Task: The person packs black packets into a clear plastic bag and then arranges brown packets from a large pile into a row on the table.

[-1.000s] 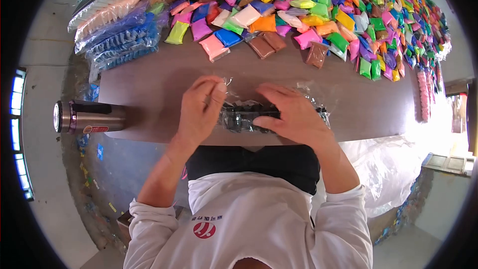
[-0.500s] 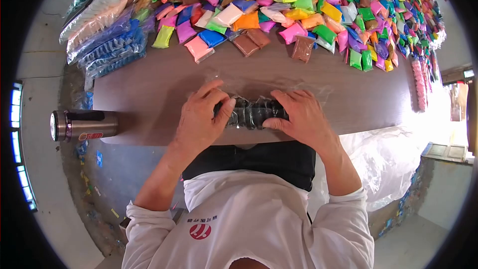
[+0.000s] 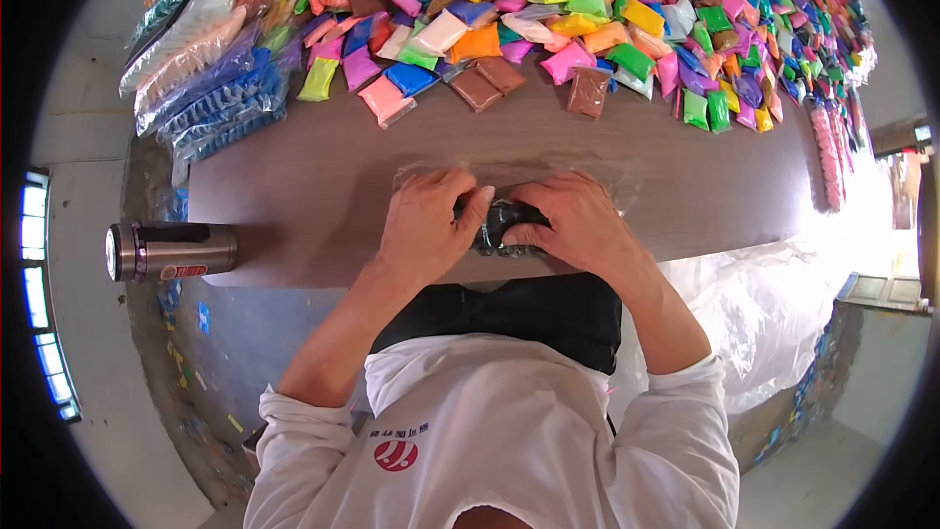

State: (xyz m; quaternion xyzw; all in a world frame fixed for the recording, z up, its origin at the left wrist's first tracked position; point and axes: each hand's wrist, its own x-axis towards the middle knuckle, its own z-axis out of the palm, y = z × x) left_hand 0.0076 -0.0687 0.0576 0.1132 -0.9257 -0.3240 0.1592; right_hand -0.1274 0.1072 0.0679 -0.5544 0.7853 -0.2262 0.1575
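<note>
A bundle of black packets in clear plastic (image 3: 501,225) lies on the brown table (image 3: 323,152) near its front edge. My left hand (image 3: 431,220) grips the bundle's left end, thumb against its side. Around the right end my right hand (image 3: 576,220) is closed, its thumb on the near side and its fingers over the top. Only the middle of the bundle shows between my hands. Loose clear film spreads on the table just beyond the fingers.
Many coloured packets (image 3: 587,2) are heaped along the far side. Bagged strips of packets (image 3: 220,88) lie at the far left. A steel flask (image 3: 176,251) lies at the left edge. Clear plastic sheeting (image 3: 744,323) hangs at the right, below the table edge.
Both hands have moved closer together, the left one to the right, and less of the black bundle shows between them.
</note>
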